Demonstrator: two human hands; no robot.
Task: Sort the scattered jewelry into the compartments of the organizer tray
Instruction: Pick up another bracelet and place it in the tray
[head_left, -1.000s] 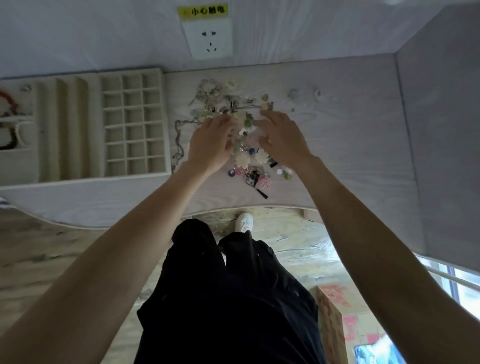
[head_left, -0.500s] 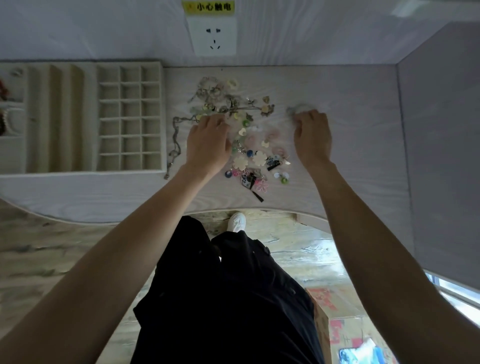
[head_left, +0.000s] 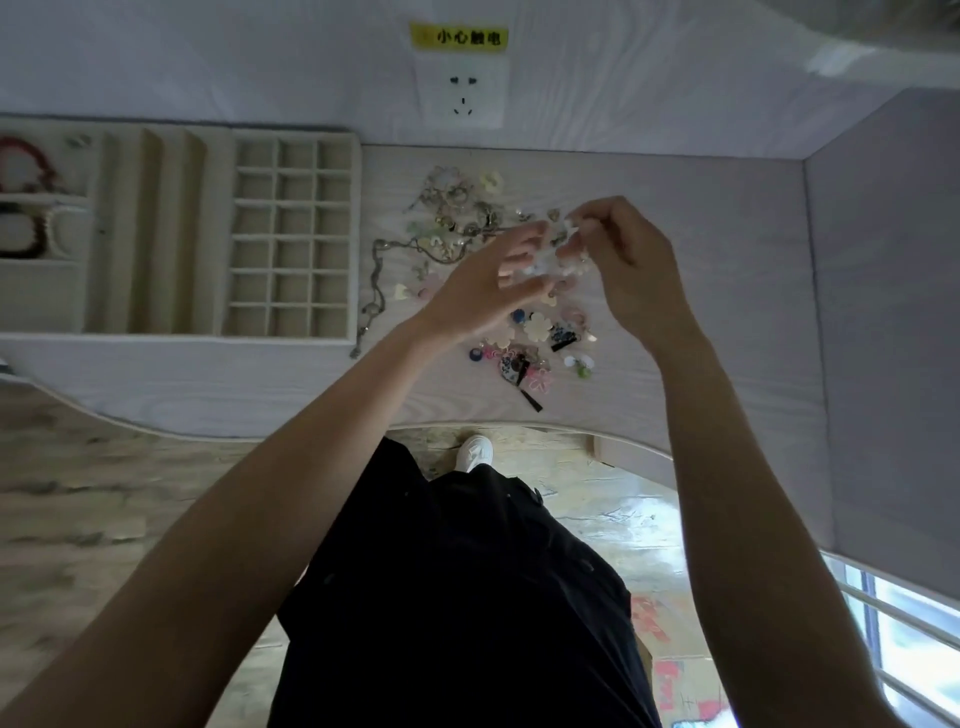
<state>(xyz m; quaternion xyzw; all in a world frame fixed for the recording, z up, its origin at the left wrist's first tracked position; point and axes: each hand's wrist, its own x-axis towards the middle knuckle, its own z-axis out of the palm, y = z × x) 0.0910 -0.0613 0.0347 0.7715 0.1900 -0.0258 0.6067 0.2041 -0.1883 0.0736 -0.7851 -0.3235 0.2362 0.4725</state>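
Both hands were raised above the jewelry pile (head_left: 498, 291) on the desk (head_left: 701, 270), right hand (head_left: 631, 267) pinching a small pale piece (head_left: 571, 227), left hand (head_left: 485, 291) loosely spread beside it, organizer tray (head_left: 353, 239) well left.

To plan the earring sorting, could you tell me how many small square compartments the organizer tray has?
18. They form a grid of three columns by six rows at the right end of the organizer tray, beside the long slots. None seems hidden.

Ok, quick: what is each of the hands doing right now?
Left hand: raised over the jewelry pile, fingers straight, open.
Right hand: pinching a small pale piece, too blurred to identify.
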